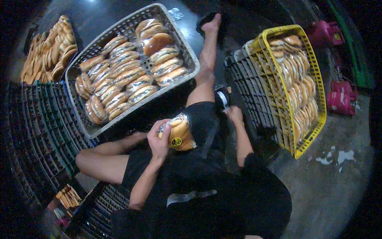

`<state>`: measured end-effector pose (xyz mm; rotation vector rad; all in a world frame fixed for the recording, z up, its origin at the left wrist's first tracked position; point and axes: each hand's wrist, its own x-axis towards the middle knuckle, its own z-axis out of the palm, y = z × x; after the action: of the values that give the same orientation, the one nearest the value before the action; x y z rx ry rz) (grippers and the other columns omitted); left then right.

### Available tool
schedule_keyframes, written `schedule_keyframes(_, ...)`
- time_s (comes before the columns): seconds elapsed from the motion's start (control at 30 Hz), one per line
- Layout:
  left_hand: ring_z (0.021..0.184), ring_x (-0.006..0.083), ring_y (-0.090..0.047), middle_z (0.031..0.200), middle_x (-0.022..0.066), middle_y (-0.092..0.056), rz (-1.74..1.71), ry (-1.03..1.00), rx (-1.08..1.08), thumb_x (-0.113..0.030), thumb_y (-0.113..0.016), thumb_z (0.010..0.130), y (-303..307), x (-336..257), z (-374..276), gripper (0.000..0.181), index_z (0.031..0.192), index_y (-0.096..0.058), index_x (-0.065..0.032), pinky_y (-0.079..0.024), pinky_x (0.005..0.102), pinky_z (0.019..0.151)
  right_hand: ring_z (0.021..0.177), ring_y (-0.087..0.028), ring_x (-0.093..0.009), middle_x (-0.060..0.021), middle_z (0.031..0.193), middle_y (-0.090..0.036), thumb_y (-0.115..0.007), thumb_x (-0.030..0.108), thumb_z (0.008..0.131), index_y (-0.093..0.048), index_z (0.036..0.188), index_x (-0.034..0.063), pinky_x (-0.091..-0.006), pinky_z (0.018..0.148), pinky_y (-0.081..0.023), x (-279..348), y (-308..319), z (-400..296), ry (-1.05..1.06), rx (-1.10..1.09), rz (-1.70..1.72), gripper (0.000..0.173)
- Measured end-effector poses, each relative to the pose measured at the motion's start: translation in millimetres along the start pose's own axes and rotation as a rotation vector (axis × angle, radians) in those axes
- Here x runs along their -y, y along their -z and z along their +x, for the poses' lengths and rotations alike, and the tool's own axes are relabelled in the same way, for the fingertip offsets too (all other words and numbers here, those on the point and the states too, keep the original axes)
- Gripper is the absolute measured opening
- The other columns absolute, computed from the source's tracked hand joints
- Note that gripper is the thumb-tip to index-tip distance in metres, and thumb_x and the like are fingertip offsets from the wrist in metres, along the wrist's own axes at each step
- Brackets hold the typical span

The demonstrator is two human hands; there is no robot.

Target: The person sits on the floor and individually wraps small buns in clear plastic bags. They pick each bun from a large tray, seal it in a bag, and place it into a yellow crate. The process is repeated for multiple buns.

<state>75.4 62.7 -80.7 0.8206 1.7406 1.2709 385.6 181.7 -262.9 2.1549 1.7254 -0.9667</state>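
Note:
My left hand grips a filled bun in clear plastic wrap above my lap. A round yellow-and-black sticker is on the wrap. My right hand is beside my right thigh, its fingertips at a white roll on a dark holder. Blur hides whether the fingers pinch anything. In front of me, tilted in view, a pale plastic crate holds rows of wrapped filled buns. Several of them show a dark filling.
On the right, a yellow crate of wrapped buns tops a stack of grey crates. Pink gas cylinders stand beyond it. Unwrapped buns are heaped at the far left, above dark stacked crates. White patches mark the concrete floor.

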Motion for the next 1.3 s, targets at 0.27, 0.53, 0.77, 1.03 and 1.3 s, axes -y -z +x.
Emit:
schedule_keyframes(0.27, 0.081, 0.0155, -0.052, 0.085, 0.0084, -0.058, -0.119, -0.021, -0.11, -0.018, -0.049, 0.084, 11.8, 1.7, 26.7, 0.023, 0.086, -0.058, 0.0034, -0.04, 0.0264, 0.075, 0.075, -0.058, -0.028, -0.016, 0.075, -0.06, -0.062, 0.021, 0.071, -0.058, 0.075, -0.0026, -0.034, 0.069, -0.045, -95.5, -37.3, -6.5, -0.065, 0.037, -0.094, 0.024)
schedule_keyframes(0.53, 0.07, 0.0255, -0.057, 0.077, 0.0124, -0.058, 0.238, -0.736, -0.008, -0.011, -0.063, 0.069, -1.5, -32.7, 43.1, 0.018, 0.081, -0.06, 0.0011, -0.046, 0.031, 0.064, 0.108, -0.041, -0.021, -0.0162, 0.118, -0.043, -0.052, 0.016, 0.08, -0.053, 0.091, 0.0009, -0.0329, 0.091, -0.031, 211.7, 142.8, -130.6, 1.353, 0.317, 0.613, 0.019)
schedule_keyframes(0.77, 0.068, 0.0247, -0.056, 0.076, 0.0119, -0.057, 0.251, -1.083, 0.062, -0.013, -0.065, 0.065, 23.8, -55.7, 61.6, 0.021, 0.081, -0.06, -0.0001, -0.047, 0.0315, 0.06, 0.079, -0.056, -0.016, -0.0189, 0.103, -0.05, -0.062, 0.018, 0.071, -0.036, 0.113, -0.0051, -0.0269, 0.068, -0.045, 275.9, 125.5, -114.4, 0.79, 0.715, 0.403, 0.055)
schedule_keyframes(1.03, 0.081, 0.0258, -0.059, 0.089, 0.0143, -0.061, 0.234, -0.492, -0.071, -0.023, -0.056, 0.079, 19.1, -25.3, 91.2, 0.025, 0.087, -0.06, 0.0011, -0.045, 0.0316, 0.073, 0.085, -0.056, -0.013, -0.0132, 0.097, -0.058, -0.059, 0.013, 0.078, -0.041, 0.113, -0.0026, -0.0259, 0.076, -0.045, 299.0, 89.7, -84.4, 0.428, 0.861, 1.228, 0.042)
schedule_keyframes(1.3, 0.075, 0.0111, -0.051, 0.083, 0.0054, -0.058, -0.23, -0.139, -0.319, -0.031, -0.042, 0.089, 6.5, -37.8, 244.0, 0.037, 0.093, -0.057, 0.0018, -0.042, 0.0255, 0.067, 0.093, -0.056, -0.022, -0.0137, 0.099, -0.057, -0.073, 0.017, 0.063, -0.049, 0.109, -0.0006, -0.0304, 0.082, -0.043, 315.9, 87.0, -7.4, 0.715, 0.252, 0.863, 0.055)
